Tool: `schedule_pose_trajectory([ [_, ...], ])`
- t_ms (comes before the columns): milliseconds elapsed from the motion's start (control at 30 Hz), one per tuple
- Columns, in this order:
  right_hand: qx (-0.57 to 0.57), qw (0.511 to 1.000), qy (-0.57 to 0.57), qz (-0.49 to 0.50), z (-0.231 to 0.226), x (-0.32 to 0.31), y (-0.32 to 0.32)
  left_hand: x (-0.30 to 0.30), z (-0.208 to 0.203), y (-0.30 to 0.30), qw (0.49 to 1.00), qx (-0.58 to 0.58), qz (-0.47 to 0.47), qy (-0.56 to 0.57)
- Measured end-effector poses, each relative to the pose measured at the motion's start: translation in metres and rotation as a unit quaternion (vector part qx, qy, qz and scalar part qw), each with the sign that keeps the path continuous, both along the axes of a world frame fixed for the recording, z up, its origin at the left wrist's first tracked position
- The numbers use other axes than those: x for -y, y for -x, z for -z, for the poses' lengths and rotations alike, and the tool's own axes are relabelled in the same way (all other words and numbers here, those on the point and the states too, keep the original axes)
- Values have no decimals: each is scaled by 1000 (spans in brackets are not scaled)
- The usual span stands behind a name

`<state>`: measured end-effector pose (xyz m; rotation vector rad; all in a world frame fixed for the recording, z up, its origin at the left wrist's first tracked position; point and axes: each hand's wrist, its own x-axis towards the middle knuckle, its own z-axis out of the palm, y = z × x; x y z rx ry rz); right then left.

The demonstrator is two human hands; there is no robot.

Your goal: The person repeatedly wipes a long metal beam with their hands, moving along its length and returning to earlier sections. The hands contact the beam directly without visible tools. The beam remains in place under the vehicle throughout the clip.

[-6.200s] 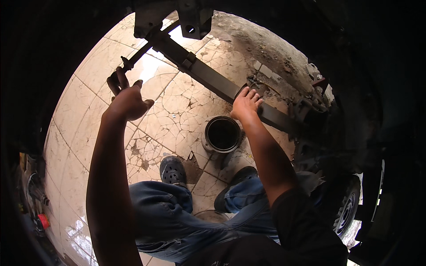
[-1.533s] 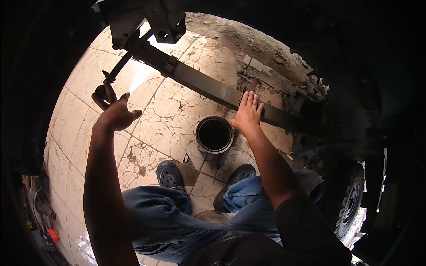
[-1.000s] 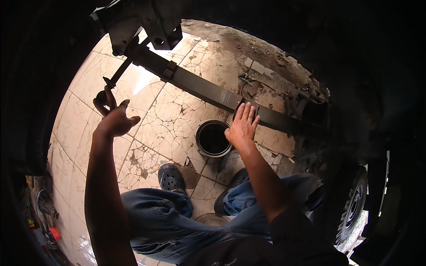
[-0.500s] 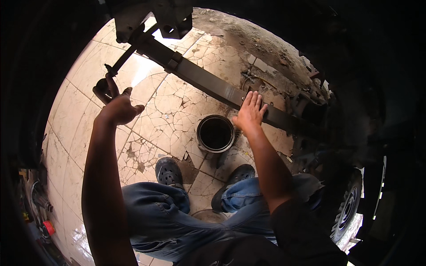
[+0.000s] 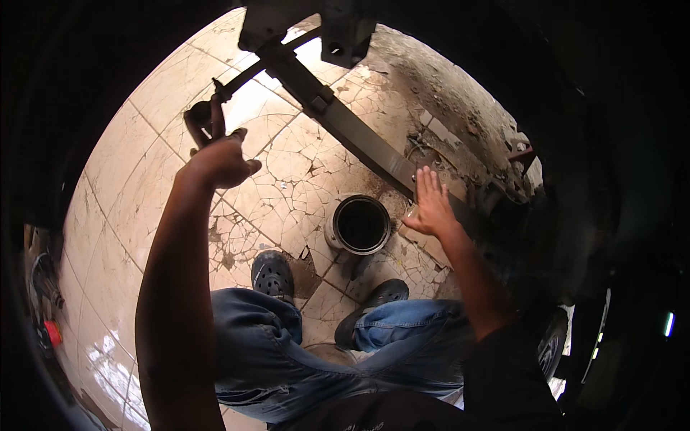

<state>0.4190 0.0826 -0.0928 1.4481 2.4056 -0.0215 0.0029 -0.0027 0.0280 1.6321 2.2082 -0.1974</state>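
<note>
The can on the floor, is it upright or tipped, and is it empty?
Upright: the can stands on the floor, its open top facing up. Whether it is empty, I cannot tell; the inside is too dark.

No wording legible in full. One trace of print: small pale lettering on the dark shirt, low in the view; run of characters cut by the lower edge, strokes too small to make out. Second surface checked: long metal bar, faint pale patch on its face near the right hand; whether stamp, label or mere scuffing, cannot tell. Metal can: side wall mostly hidden, nothing readable.
</note>
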Motion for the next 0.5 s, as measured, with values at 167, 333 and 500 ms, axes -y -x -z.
schedule_pose_trajectory([
  [167, -22, 995, 21, -91, -10, -14, -29, -10, 3, 0, 994, 55, -44, 84],
  [333, -49, 992, 2, -112, 0, -44, -9, -2, -3, -5, 998, 1, -39, 51],
  [500, -36, 987, 21, -156, 3, -47, -46, -8, -10, -12, 993, -53, -53, 93],
])
